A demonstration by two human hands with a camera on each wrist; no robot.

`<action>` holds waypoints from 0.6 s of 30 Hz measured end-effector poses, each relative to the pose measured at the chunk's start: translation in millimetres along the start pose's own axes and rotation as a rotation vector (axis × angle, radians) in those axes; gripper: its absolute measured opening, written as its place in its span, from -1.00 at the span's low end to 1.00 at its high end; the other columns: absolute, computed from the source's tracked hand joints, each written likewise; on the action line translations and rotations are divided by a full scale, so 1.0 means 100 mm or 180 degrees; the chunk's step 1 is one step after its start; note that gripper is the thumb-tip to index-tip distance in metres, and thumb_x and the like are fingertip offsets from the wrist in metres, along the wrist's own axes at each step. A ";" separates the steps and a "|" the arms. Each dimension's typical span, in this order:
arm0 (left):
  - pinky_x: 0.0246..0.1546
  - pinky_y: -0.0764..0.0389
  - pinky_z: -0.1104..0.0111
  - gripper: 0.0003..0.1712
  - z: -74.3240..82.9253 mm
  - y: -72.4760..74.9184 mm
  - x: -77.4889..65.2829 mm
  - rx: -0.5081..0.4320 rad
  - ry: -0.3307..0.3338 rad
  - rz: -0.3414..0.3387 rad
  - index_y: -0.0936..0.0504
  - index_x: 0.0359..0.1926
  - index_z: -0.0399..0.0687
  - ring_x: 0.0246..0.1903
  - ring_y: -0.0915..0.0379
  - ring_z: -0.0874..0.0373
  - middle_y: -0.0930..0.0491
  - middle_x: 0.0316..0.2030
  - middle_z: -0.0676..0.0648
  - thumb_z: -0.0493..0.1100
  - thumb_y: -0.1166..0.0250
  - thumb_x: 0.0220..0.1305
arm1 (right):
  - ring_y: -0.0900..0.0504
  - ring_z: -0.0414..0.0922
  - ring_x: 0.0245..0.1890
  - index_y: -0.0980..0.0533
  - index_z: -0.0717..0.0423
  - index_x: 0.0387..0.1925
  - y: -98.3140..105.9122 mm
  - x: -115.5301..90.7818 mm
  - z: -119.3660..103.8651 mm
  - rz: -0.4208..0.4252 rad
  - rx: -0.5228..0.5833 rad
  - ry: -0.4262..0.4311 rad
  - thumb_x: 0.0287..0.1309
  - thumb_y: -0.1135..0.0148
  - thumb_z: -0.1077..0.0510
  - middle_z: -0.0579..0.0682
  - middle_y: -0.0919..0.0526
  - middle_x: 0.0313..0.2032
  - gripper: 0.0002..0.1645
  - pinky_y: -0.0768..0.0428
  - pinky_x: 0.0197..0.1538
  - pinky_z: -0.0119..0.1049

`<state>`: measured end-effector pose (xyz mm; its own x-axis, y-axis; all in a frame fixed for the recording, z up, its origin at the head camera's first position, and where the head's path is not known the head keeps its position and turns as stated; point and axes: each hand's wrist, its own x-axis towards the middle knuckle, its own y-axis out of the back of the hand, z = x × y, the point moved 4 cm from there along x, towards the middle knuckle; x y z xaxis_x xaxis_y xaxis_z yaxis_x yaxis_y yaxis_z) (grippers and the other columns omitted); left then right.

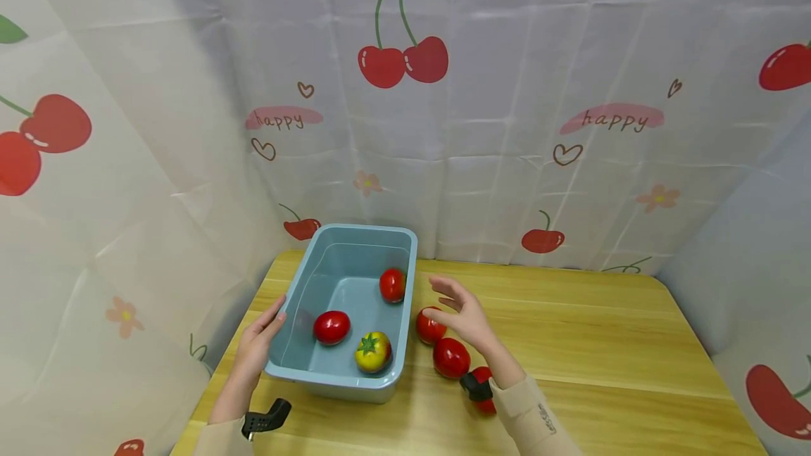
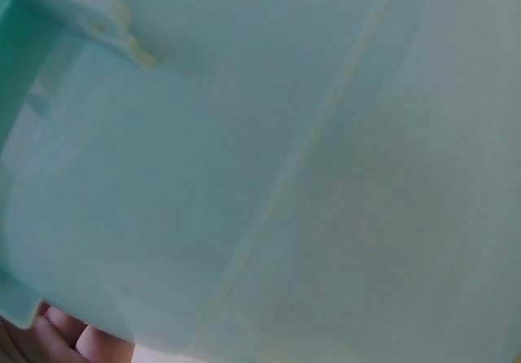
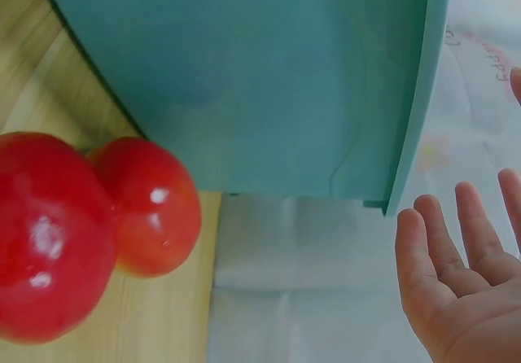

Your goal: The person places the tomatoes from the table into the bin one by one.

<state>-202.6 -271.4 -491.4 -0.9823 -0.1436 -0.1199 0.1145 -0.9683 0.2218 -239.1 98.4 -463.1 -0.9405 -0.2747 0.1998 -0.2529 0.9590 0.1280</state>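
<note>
A light blue plastic bin [image 1: 338,378] stands on the wooden table, and my left hand [image 1: 256,340] holds its left rim. In the left wrist view the bin's wall [image 2: 203,168] fills most of the picture, with only parts of the fingers showing. Inside lie a red tomato [image 1: 331,328], another red tomato [image 1: 392,285] and a yellow tomato [image 1: 373,352] with a green leafy top. My right hand [image 1: 467,314] hovers beside the bin's right wall, fingers spread and nothing in it. Under it are a tomato [image 1: 431,327], a second [image 1: 452,358] and a third [image 1: 485,403], partly covered by the wrist camera.
The wooden table [image 1: 589,343] stretches to the right of the tomatoes. A white curtain [image 1: 488,139] printed with cherries and hearts hangs along the table's back edge and both sides. Black camera mounts sit on both wrists.
</note>
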 end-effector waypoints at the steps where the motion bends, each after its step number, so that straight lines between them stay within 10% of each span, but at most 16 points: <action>1: 0.31 0.02 -0.03 -0.35 0.00 0.00 0.00 -0.0001 -0.0003 0.0001 -0.18 0.41 -0.05 0.38 0.09 -0.06 -0.07 0.40 -0.11 0.04 -0.07 0.39 | -0.34 0.18 0.21 -0.34 0.30 0.21 0.01 -0.01 0.03 0.0003 -0.0007 0.0012 0.02 -0.35 0.34 0.21 -0.41 0.19 -0.32 -0.33 0.21 0.01; 18: 0.29 0.02 -0.07 -0.34 0.00 0.00 -0.01 0.0008 -0.0025 0.0002 -0.18 0.41 -0.07 0.37 0.09 -0.09 -0.07 0.40 -0.14 0.04 -0.07 0.39 | -0.34 0.14 0.21 -0.36 0.23 0.21 0.18 -0.24 0.33 0.0141 -0.0168 -0.0363 0.00 -0.39 0.28 0.16 -0.43 0.19 -0.30 -0.28 0.25 0.00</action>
<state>-201.8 -271.5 -491.7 -0.9834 -0.1427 -0.1121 0.1149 -0.9677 0.2245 -228.4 124.2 -497.8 -0.9710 -0.2195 0.0950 -0.2010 0.9642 0.1730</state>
